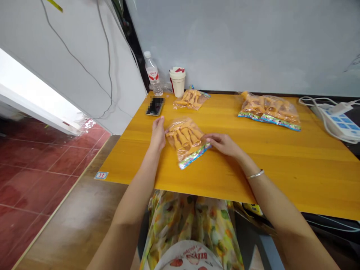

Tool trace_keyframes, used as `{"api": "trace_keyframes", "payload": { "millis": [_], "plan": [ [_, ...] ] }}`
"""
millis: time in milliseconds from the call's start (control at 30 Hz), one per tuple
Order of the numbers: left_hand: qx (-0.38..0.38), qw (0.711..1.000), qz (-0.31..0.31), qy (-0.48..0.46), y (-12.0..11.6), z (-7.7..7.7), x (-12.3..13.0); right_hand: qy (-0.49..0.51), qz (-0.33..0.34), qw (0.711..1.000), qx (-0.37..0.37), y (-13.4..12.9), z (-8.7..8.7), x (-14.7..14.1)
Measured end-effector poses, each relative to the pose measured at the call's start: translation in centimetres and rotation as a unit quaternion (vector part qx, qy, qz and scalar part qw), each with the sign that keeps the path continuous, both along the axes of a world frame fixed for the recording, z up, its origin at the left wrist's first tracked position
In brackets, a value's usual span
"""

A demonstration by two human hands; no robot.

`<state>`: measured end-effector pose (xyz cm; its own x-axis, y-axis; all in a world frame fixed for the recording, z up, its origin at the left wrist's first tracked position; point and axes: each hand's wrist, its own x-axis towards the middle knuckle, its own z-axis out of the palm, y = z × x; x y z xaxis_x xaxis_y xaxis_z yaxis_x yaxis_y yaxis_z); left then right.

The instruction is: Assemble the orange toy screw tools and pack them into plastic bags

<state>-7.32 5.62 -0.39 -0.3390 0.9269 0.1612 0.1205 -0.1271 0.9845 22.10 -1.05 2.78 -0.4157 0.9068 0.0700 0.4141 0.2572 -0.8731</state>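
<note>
On the orange wooden table (281,176), a clear zip bag (187,142) with a striped rainbow-coloured seal holds several orange moulded plastic pieces. My left hand (158,133) stands on its edge just left of the bag, fingers together, barely touching it or slightly apart. My right hand (223,144) lies flat at the bag's right side, with its fingertips on the bag's corner. A thin silver bangle (255,174) circles my right wrist. Neither hand visibly grips the bag. A smaller bag of orange pieces (191,100) and a fuller one (268,111) lie farther back.
Along the back of the table stand a plastic water bottle (153,74) and a white cup with a red-marked lid (177,80). A smartphone (155,106) lies near them. A white power strip (337,122) with cables sits at the right. The table's left edge drops to a red-tiled floor.
</note>
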Motion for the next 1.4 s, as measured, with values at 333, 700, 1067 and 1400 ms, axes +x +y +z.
{"api": "trace_keyframes", "payload": {
  "millis": [333,700,1067,1400],
  "plan": [
    [-0.056,0.963,-0.033,0.262,-2.2,2.8,-0.2,0.003,-0.16,0.985,0.061,0.9,-0.6,0.5],
    [0.008,0.931,-0.186,0.313,-3.0,3.6,0.0,-0.019,-0.154,0.988,-0.024,1.1,-2.1,0.3],
    [-0.064,0.838,-0.368,0.397,-3.4,4.3,-0.5,0.082,-0.069,0.971,-0.214,0.3,1.0,1.6],
    [0.028,0.866,-0.263,0.424,-3.3,3.2,1.1,0.265,-0.17,0.917,-0.244,0.5,1.4,1.1]
  ]
}}
